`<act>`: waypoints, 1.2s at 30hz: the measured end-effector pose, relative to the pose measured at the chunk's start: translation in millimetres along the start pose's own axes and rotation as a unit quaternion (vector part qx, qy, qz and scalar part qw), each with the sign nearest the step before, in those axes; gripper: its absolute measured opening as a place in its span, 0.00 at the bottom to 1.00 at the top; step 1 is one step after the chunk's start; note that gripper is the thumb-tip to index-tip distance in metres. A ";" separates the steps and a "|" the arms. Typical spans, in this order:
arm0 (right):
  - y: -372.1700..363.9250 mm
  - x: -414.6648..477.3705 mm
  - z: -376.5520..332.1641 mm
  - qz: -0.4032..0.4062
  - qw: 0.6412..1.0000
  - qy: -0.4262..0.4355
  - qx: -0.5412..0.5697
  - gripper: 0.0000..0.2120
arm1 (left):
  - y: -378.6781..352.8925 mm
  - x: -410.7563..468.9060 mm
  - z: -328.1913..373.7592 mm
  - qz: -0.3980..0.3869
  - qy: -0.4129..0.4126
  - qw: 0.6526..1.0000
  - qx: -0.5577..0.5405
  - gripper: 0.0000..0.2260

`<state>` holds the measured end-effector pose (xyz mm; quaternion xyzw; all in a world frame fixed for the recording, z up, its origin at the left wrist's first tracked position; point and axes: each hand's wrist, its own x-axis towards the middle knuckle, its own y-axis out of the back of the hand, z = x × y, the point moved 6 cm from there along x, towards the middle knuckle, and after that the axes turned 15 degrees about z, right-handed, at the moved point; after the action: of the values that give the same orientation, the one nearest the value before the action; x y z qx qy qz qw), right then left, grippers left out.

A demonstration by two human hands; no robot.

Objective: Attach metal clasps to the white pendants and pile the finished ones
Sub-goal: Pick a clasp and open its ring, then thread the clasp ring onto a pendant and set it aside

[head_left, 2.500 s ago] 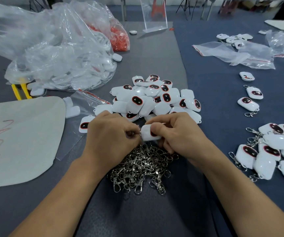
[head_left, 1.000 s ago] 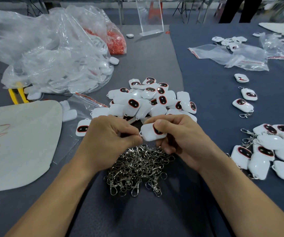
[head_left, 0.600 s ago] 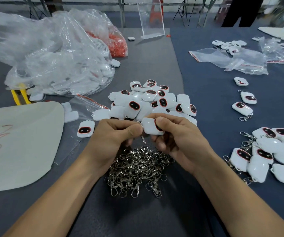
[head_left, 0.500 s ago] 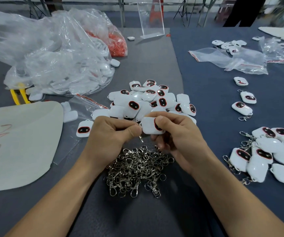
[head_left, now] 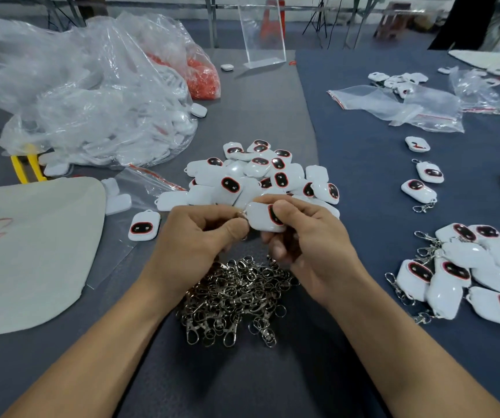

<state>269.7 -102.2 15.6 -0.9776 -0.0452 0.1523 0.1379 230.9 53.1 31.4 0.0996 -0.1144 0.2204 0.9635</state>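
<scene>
Since the earlier frame both hands lifted slightly. Right hand (head_left: 309, 245) pinches the light, slick, rigid pendant (head_left: 260, 218) mid-frame by its edges; left hand (head_left: 196, 241) apparently grips a clasp (head_left: 240, 213) at its loop.

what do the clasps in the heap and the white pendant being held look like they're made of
Clasps: silvery metal, probably steel or plated alloy, judging by bright glints and thin wire-like loops. Pendant in the right hand: smooth glossy white shell, likely moulded plastic, with soft highlights and rounded edges.
</scene>
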 end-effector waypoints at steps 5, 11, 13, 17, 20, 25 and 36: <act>1.6 1.4 -0.1 -0.009 1.000 -0.003 0.004 0.13 | -1.9 1.4 -0.6 -0.027 0.054 0.996 -0.071 0.01; 5.2 6.0 1.1 0.005 1.000 0.003 -0.004 0.13 | 8.9 1.8 5.6 0.057 -0.075 0.991 0.099 0.11; 4.8 6.0 1.8 0.001 1.000 0.004 -0.003 0.12 | 5.8 -2.0 6.0 0.049 -0.078 0.992 0.090 0.11; 6.3 6.4 2.3 0.003 1.000 0.004 -0.001 0.13 | -0.4 -3.8 5.0 0.030 -0.028 0.999 0.019 0.06; 6.0 5.4 1.9 -0.001 1.000 0.010 -0.004 0.13 | -3.2 -3.5 0.6 0.034 0.023 0.999 -0.019 0.06; 6.7 4.3 -6.3 0.022 0.989 0.124 -0.075 0.12 | 1.8 -4.4 2.4 0.042 -0.006 0.998 0.056 0.08; 4.6 4.1 -6.5 0.040 0.988 0.129 -0.074 0.13 | 5.6 -2.0 2.3 0.031 -0.044 0.989 0.135 0.04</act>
<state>275.9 -107.7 19.1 -0.9976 0.0014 0.0266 0.0637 226.2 56.7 33.9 0.2348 -0.1286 0.2588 0.9281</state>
